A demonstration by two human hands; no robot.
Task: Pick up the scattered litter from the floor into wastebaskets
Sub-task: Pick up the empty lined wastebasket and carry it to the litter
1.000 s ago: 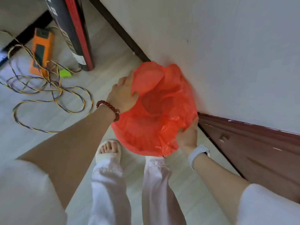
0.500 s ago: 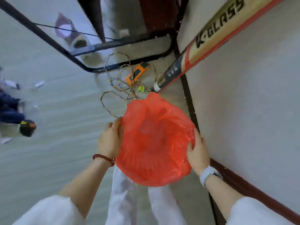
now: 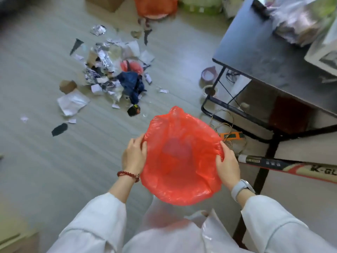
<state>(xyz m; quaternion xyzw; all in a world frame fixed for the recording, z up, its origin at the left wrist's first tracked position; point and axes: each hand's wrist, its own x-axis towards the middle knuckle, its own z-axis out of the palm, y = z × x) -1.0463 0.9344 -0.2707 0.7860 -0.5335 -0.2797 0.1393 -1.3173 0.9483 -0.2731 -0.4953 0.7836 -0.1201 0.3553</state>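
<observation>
Wastebasket (image 3: pixel 180 157) now facing litter (image 3: pixel 109 70), mouth-up.

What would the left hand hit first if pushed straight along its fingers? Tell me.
Probably nothing soon: the left hand, gripping the red bag, points up-frame over bare floor; the black scrap lies nearest that line. Depth unclear.

left hand (image 3: pixel 134 156), right hand (image 3: pixel 228 165) hold red-lined wastebasket (image 3: pixel 180 157) | litter pile (image 3: pixel 111 70) beyond

Soft, even daylight; motion-blurred throughout, with wide-angle bending at edges.
</observation>
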